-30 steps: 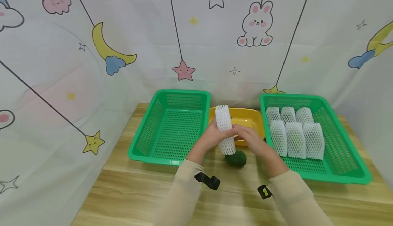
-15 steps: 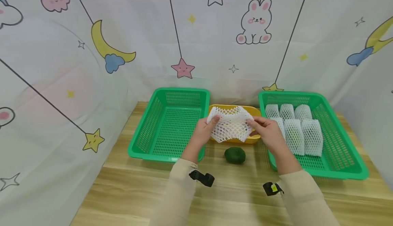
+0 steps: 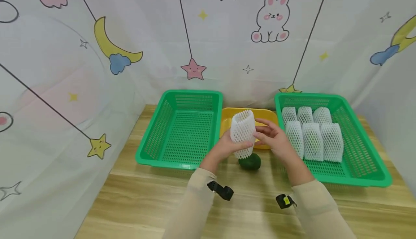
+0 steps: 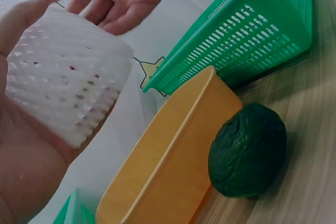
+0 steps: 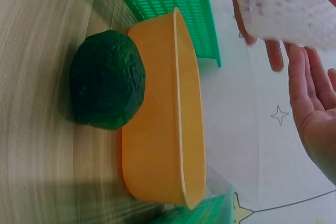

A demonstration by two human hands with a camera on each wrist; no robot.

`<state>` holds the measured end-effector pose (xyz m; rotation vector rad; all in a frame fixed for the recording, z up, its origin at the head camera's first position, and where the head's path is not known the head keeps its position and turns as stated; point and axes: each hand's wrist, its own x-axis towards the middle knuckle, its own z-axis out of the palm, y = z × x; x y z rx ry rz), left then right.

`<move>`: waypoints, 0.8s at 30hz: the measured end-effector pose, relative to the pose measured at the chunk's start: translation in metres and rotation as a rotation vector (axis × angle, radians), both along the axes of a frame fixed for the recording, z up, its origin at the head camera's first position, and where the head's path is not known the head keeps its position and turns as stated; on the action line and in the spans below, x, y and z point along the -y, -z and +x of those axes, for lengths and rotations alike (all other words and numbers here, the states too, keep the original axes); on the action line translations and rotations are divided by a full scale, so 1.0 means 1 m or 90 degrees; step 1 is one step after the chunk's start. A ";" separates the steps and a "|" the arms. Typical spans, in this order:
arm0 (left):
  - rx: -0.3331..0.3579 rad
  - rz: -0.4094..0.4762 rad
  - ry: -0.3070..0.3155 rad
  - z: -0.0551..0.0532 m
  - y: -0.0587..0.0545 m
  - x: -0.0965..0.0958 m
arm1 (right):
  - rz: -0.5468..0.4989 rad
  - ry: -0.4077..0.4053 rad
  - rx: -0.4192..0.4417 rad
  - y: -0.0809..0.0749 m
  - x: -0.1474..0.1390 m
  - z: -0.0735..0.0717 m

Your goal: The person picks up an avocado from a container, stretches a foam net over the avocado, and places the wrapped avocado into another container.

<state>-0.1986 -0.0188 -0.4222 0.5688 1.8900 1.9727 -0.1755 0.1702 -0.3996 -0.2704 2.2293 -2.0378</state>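
Note:
A white foam net sleeve (image 3: 243, 132) stands roughly upright, its upper end gaping, in my left hand (image 3: 227, 145). The left thumb lies across its front while the fingers go behind it. On its right side is my right hand (image 3: 274, 138), fingers spread and thumb tip at the sleeve; the right wrist view shows those fingers fairly straight. Whether they touch the net is hard to tell. Below the sleeve, a dark green, rounded, wrinkly-skinned fruit or vegetable (image 3: 250, 162) sits on the wooden table, partly covered in the head view and whole in the left wrist view (image 4: 249, 150).
Behind the hands is a yellow plastic basin (image 3: 266, 112). To the left stands a green mesh basket (image 3: 188, 134). The green basket (image 3: 364, 156) at right contains several items in white foam nets (image 3: 312, 141). A printed white curtain (image 3: 156, 15) hangs behind.
Half a second ago both hands stretched the sleeve flat and sideways. Now it is turned upright in the left hand, and the right hand's grip has loosened. The green item has stayed put.

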 end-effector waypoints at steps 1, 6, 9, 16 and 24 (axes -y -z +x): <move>0.005 -0.003 -0.016 -0.001 0.001 0.002 | -0.010 0.005 0.001 0.000 -0.002 0.000; -0.030 0.062 -0.073 -0.008 0.008 0.014 | 0.043 0.014 0.021 0.005 -0.011 -0.003; -0.045 0.086 -0.080 -0.010 0.012 0.020 | 0.219 -0.042 0.047 0.019 -0.010 -0.004; -0.018 0.021 -0.062 -0.008 0.023 0.025 | 0.529 -0.124 0.089 0.063 0.012 -0.003; -0.034 0.052 -0.018 -0.006 0.028 0.028 | 0.539 -0.091 0.076 0.079 0.014 -0.002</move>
